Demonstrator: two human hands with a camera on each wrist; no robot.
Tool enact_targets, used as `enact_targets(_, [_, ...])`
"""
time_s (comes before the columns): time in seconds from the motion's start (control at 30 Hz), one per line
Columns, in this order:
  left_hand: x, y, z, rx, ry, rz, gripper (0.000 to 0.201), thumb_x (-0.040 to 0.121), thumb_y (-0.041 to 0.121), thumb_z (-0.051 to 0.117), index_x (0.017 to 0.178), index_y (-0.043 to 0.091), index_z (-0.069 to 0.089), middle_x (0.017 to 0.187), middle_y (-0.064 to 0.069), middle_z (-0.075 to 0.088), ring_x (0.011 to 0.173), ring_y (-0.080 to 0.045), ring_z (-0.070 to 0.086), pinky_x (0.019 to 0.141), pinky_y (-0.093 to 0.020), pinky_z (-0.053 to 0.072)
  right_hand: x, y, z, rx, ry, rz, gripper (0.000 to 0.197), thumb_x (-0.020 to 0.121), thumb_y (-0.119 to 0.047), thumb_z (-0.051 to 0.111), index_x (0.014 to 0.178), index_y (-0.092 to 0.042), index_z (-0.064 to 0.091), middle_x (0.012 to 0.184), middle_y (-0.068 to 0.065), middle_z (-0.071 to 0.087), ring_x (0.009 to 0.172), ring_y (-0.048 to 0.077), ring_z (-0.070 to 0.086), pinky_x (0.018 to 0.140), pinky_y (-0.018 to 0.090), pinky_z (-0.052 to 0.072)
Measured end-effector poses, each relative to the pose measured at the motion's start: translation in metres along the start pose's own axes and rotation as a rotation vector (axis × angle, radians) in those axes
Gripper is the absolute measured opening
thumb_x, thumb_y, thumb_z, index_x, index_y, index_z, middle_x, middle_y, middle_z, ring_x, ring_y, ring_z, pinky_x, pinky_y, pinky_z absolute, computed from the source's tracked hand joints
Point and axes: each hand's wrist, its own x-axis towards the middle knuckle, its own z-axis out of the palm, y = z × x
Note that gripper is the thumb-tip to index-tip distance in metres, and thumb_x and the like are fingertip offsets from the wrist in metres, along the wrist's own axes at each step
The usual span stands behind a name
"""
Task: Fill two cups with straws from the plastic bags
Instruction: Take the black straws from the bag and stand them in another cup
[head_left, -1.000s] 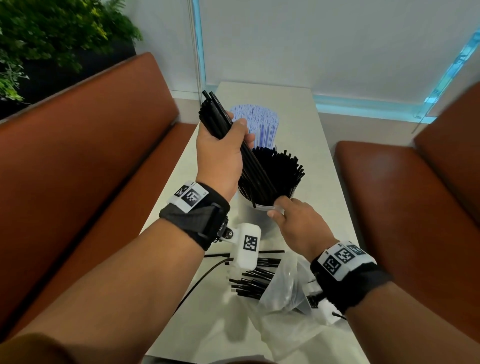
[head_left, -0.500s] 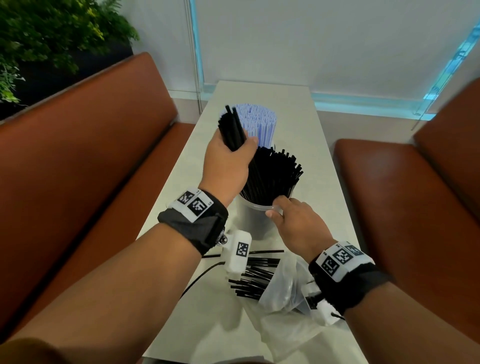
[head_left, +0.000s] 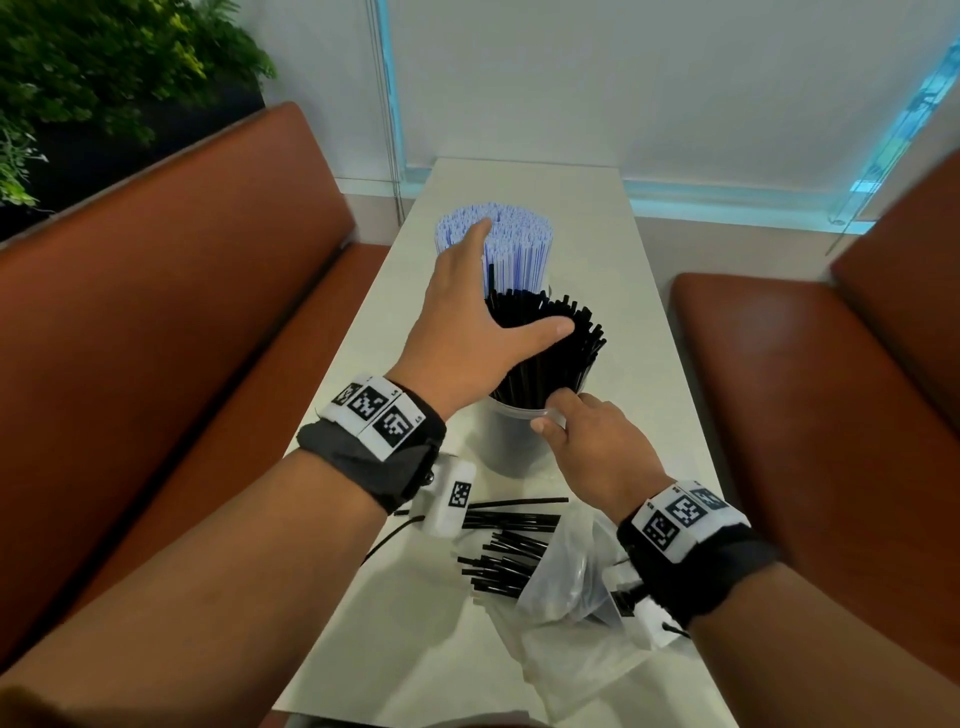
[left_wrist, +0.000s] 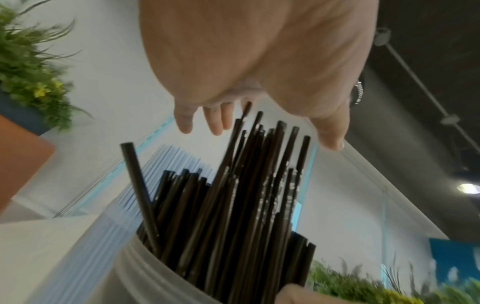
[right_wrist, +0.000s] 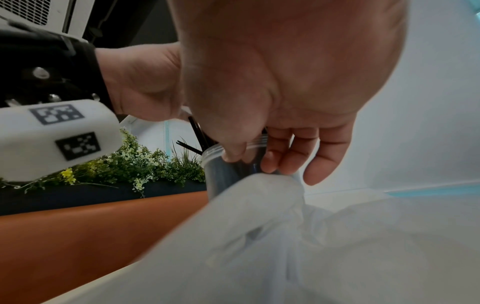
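My left hand (head_left: 470, 332) had let its bundle drop in among the black straws (head_left: 550, 353) and spread flat over their tips, fingers apart. Only my right wrist view showed my right hand (right_wrist: 280, 115) pinching the cup (head_left: 514, 441) rim; bare table (head_left: 597, 234) lay beyond the blue straws (head_left: 519, 244)

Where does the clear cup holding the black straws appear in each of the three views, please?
Head: the clear cup stands mid-table, the right hand holding its rim.
Left wrist: the cup fills the bottom centre, below the open left hand.
Right wrist: the cup sits at centre, partly behind the fingers.
Shared landmark: the black straws standing in it.
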Motion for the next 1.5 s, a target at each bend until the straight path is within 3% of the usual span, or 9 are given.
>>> enact_targets(0.2, [-0.013, -0.004, 0.028, 0.376, -0.221, 0.226, 0.082, 0.094, 0.048, 0.061, 0.158, 0.018, 0.019, 0.146, -0.007, 0.049, 0.132, -0.024, 0.044, 0.109, -0.031, 0.030, 0.001, -0.002, 0.000, 0.042, 0.002, 0.030, 0.029, 0.102, -0.048, 0.041, 0.122, -0.031, 0.052, 0.095, -0.010, 0.048, 0.095, 0.019, 0.049, 0.074, 0.037, 0.041])
enact_targets(0.37, [-0.004, 0.000, 0.026, 0.349, -0.005, 0.320, 0.065, 0.097, 0.044, 0.053, 0.150, 0.010, 0.038, 0.157, -0.008, 0.033, 0.143, -0.021, 0.031, 0.116, -0.027, 0.024, 0.001, -0.002, 0.001, 0.013, 0.005, 0.031, 0.029, 0.102, -0.049, 0.041, 0.121, -0.029, 0.051, 0.095, -0.009, 0.046, 0.094, 0.018, 0.046, 0.073, 0.036, 0.039])
enact_targets(0.5, [-0.008, -0.002, 0.031, 0.528, -0.229, 0.395, 0.049, 0.101, 0.033, 0.053, 0.142, 0.007, 0.050, 0.145, -0.010, 0.047, 0.129, -0.027, 0.048, 0.111, -0.041, 0.037, 0.002, -0.002, 0.001, 0.024, 0.004, 0.033, 0.031, 0.102, -0.051, 0.040, 0.121, -0.030, 0.052, 0.097, -0.009, 0.048, 0.098, 0.021, 0.050, 0.073, 0.037, 0.041])
enact_targets(0.63, [-0.007, -0.005, 0.031, 0.507, -0.143, 0.388, 0.063, 0.099, 0.041, 0.052, 0.151, 0.007, 0.038, 0.156, -0.011, 0.038, 0.144, -0.027, 0.032, 0.121, -0.041, 0.025, 0.001, -0.001, 0.002, 0.008, 0.017, 0.023, 0.030, 0.101, -0.050, 0.039, 0.121, -0.031, 0.051, 0.094, -0.009, 0.048, 0.094, 0.019, 0.047, 0.071, 0.037, 0.039])
enact_targets(0.8, [-0.014, -0.007, 0.035, 0.792, -0.355, 0.352, 0.069, 0.101, 0.055, 0.040, 0.157, 0.018, 0.028, 0.164, -0.005, 0.026, 0.151, -0.024, 0.020, 0.122, -0.048, 0.017, 0.000, -0.001, -0.002, -0.030, -0.002, 0.004, 0.032, 0.104, -0.042, 0.039, 0.126, -0.026, 0.055, 0.106, 0.000, 0.057, 0.097, 0.023, 0.050, 0.074, 0.034, 0.037])
enact_targets(1.03, [-0.061, -0.012, -0.005, 0.208, 0.126, 0.479, 0.019, 0.093, 0.033, 0.057, 0.101, 0.018, 0.065, 0.100, 0.005, 0.058, 0.090, -0.013, 0.056, 0.077, -0.022, 0.044, -0.024, -0.002, -0.012, -0.032, 0.236, 0.007, 0.022, 0.096, -0.054, 0.038, 0.110, -0.039, 0.044, 0.072, -0.016, 0.053, 0.065, 0.007, 0.056, 0.052, 0.027, 0.036])
enact_targets(1.17, [-0.097, -0.055, 0.015, 0.326, -0.280, 0.238, 0.017, 0.098, 0.036, 0.049, 0.093, 0.026, 0.062, 0.086, 0.012, 0.056, 0.081, -0.012, 0.055, 0.069, -0.028, 0.045, -0.037, 0.006, -0.005, -0.213, 0.035, 0.335, 0.051, 0.085, -0.076, 0.033, 0.097, -0.027, 0.039, 0.068, -0.013, 0.053, 0.058, 0.009, 0.050, 0.049, 0.028, 0.027])
enact_targets(1.3, [-0.110, -0.096, 0.063, 0.614, -0.715, 0.136, 0.031, 0.102, 0.036, 0.046, 0.127, 0.023, 0.060, 0.115, 0.000, 0.057, 0.106, -0.022, 0.054, 0.086, -0.039, 0.049, -0.033, 0.007, 0.002, -0.304, -0.195, 0.412, 0.047, 0.086, -0.065, 0.045, 0.093, -0.019, 0.049, 0.075, -0.008, 0.055, 0.065, 0.015, 0.053, 0.053, 0.031, 0.031])
enact_targets(1.5, [-0.107, -0.125, 0.089, 0.700, -0.783, 0.102, 0.034, 0.099, 0.036, 0.050, 0.125, 0.017, 0.061, 0.123, -0.005, 0.058, 0.110, -0.028, 0.055, 0.086, -0.038, 0.047, -0.034, 0.011, 0.005, -0.204, -0.213, 0.401, 0.020, 0.092, -0.035, 0.044, 0.081, -0.021, 0.052, 0.080, -0.005, 0.059, 0.068, 0.013, 0.055, 0.052, 0.027, 0.029])
